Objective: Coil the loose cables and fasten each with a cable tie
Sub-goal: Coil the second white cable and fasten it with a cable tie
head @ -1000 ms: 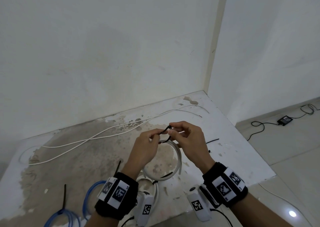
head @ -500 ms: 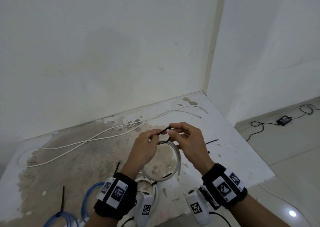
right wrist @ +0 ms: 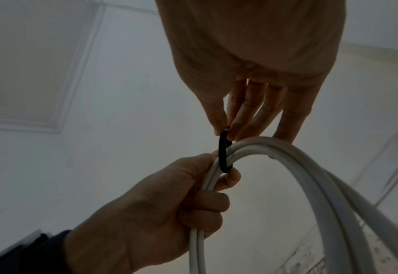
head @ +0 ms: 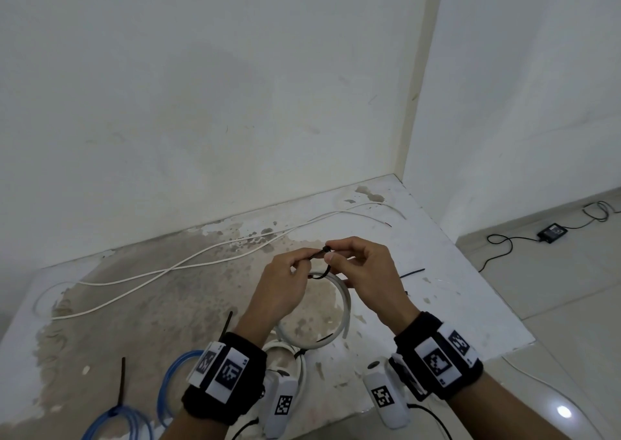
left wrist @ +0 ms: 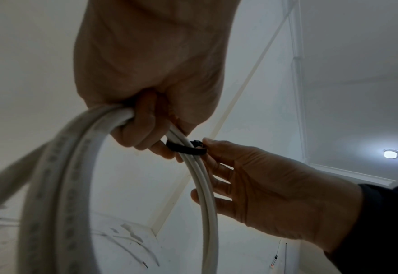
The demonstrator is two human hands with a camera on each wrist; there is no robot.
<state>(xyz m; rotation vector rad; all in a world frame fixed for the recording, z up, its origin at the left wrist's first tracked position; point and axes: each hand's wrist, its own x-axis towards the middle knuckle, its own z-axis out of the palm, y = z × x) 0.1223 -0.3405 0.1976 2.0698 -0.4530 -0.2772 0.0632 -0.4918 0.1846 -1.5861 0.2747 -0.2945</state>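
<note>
I work over a stained white slab [head: 141, 305] in the corner of the room, and the largest item left on it is a long white cable [head: 188, 264] lying loose and uncoiled along the far side; I judge that this one has yet to be coiled and tied. At the near left edge lies a blue coil [head: 174, 382], with a further bundle of blue loops beside it carrying a black tie [head: 121, 389] with its tail standing up, so that work looks done. A white coil [head: 299, 365] lies near my left wrist with a dark tie on it, also apparently finished. The white coil in hand [head: 339, 312] is held above the slab between both hands. My left hand [head: 282, 291] has its fingers curled round the strands of that coil and, in the head view, pinches the tail of the black cable tie [left wrist: 186, 149]. My right hand [head: 363, 271] pinches the head of the same tie between thumb and forefinger, the other fingers extended beside the strands. The tie already rings the strands loosely, so I judge it is threaded and needs drawing tight. A spare tie [head: 411, 273] lies on the slab to the right. Printed grey lettering runs along the cable jacket in the left wrist view, but it is too blurred to read; no brand is legible.
</note>
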